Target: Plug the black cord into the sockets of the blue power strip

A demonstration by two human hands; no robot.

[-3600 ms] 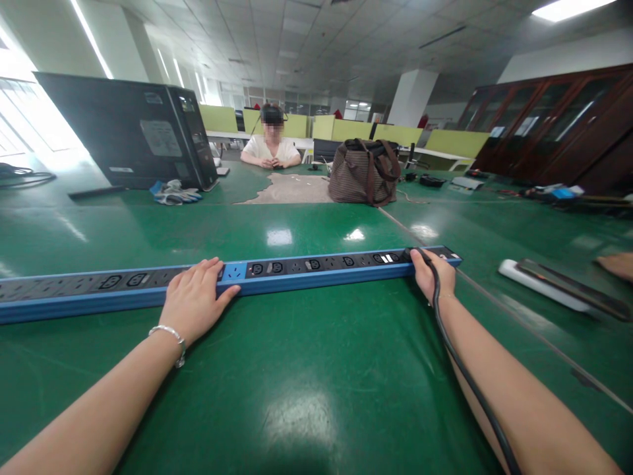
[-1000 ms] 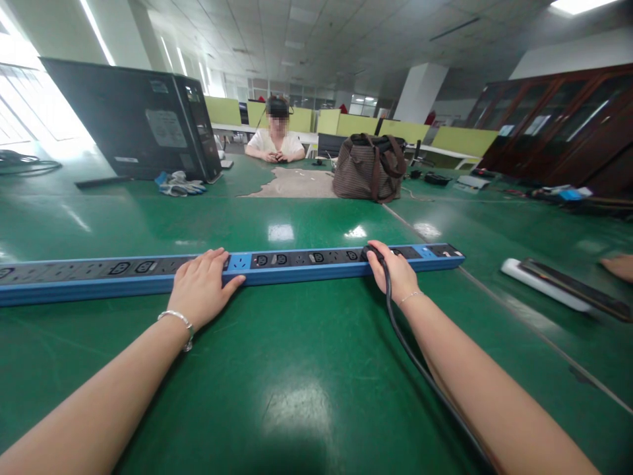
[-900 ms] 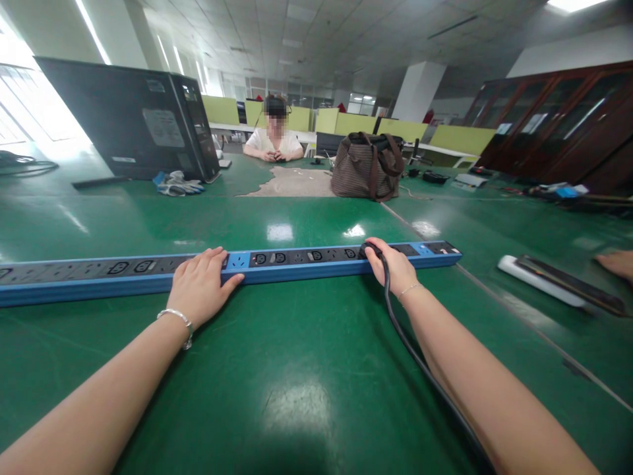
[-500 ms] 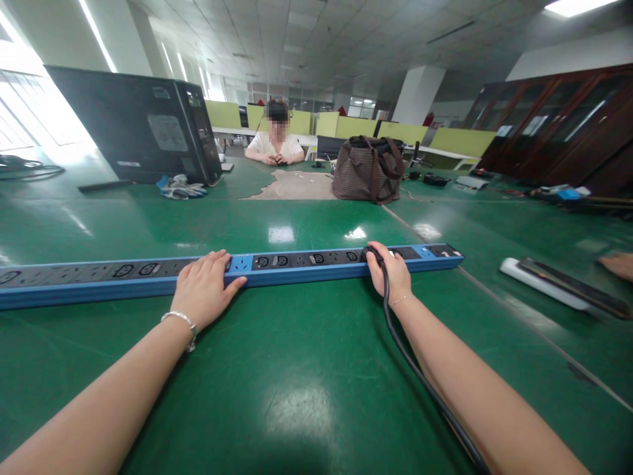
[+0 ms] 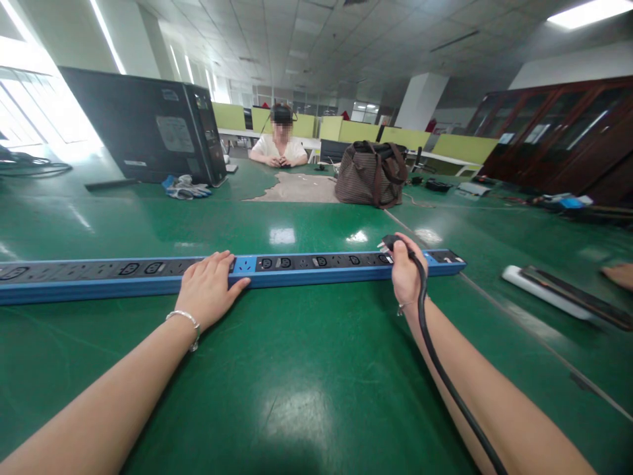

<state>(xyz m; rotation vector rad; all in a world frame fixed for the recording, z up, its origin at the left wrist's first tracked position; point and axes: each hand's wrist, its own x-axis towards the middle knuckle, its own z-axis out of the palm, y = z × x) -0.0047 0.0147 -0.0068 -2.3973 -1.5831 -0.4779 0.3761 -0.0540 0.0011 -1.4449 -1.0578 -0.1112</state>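
Note:
A long blue power strip [image 5: 316, 276] with a row of black sockets lies across the green table. My left hand [image 5: 208, 284] rests over the strip left of its blue socket, fingers on the far side and thumb along the near face, gripping it. Pinched in my right hand [image 5: 408, 270] is a black plug [image 5: 392, 242], its metal prongs bare and pointing left, above the right part of the strip. From the plug a black cord [image 5: 440, 369] hangs down along my right forearm.
Green table [image 5: 306, 369] spreads all around. Further back stand a black computer case [image 5: 148, 132], gloves [image 5: 185, 187] and a brown bag [image 5: 370, 175]. A person [image 5: 279, 148] sits opposite. A white and black bar [image 5: 558, 293] lies right, near another person's hand [image 5: 619, 274].
My right hand has lifted the plug off the strip's sockets and turned it, so its prongs now show. It has moved slightly right. My left hand stays on the strip.

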